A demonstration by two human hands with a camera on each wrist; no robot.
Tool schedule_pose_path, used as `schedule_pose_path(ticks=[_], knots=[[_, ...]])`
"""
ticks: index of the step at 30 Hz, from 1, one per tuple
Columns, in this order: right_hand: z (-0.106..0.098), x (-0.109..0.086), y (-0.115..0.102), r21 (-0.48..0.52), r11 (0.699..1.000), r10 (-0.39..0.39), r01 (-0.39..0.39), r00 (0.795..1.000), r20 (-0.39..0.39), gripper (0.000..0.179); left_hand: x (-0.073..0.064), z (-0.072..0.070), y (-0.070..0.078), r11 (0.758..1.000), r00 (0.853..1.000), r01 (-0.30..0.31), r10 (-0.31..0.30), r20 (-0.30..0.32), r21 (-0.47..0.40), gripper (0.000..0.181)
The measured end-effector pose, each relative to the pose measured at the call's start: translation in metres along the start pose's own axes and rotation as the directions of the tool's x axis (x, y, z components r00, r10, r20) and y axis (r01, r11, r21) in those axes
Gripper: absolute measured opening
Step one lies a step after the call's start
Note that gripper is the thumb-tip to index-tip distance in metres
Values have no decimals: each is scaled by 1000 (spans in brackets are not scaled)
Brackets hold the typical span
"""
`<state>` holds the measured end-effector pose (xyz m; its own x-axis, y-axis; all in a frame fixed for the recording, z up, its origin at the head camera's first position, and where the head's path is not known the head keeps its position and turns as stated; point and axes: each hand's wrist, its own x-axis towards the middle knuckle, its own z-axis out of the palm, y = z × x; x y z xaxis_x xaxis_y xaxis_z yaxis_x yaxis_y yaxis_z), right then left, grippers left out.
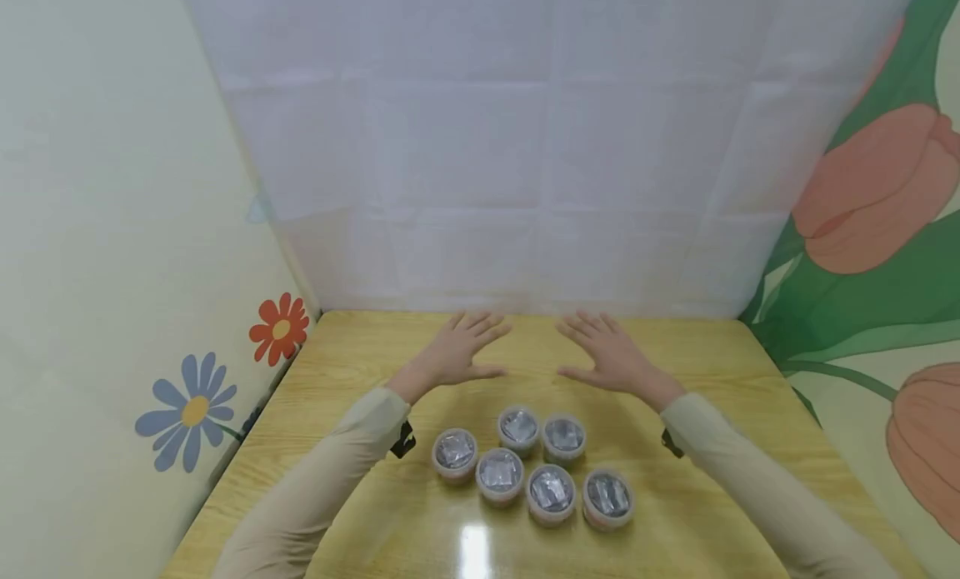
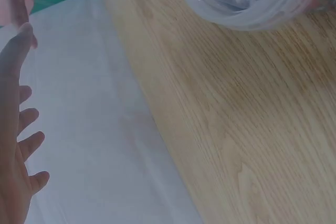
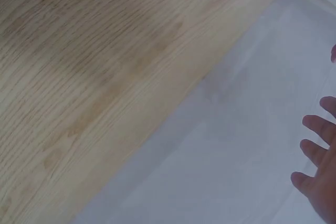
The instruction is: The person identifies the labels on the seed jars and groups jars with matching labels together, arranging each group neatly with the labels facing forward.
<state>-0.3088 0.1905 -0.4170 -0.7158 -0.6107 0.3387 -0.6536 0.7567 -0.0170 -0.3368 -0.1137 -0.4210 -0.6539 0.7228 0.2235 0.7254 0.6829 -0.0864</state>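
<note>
Both hands are held out over the far half of the wooden table, fingers spread and holding nothing. My left hand (image 1: pixel 459 351) is left of centre in the head view, and my right hand (image 1: pixel 609 354) mirrors it on the right. Nearer to me than the hands, several round clear tubs sit in a loose cluster, each with silvery wrapped packets showing at the top. The back pair is a left tub (image 1: pixel 518 429) and a right tub (image 1: pixel 564 438). In front of them stand a leftmost tub (image 1: pixel 454 454) and a rightmost tub (image 1: pixel 608 499). The left wrist view catches one tub (image 2: pixel 247 22) close up.
The wooden table (image 1: pixel 360 512) meets a creased white sheet (image 1: pixel 465 146) hanging at its back edge. A wall with painted flowers (image 1: pixel 195 411) borders the left side, and one with large painted tulips (image 1: pixel 892 196) the right. Dark wrist straps (image 1: pixel 403 440) show under the sleeves.
</note>
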Motion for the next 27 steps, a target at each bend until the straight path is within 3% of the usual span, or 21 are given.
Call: schedule_pose_path(ticks=[10,20,27], knots=[[5,-3,-6,15,998,-61,63,996,-62,73,-6,0,4,999,1000,-19,20,22,-51,81],[6,-6,-14,50,998,-46,47,999,-22,70,-11,6,7,998,998,13,-10,55,-65,81],[7,-8,-16,70,997,-45,45,999,0,67,-15,7,11,998,999,-7,11,53,-68,80]])
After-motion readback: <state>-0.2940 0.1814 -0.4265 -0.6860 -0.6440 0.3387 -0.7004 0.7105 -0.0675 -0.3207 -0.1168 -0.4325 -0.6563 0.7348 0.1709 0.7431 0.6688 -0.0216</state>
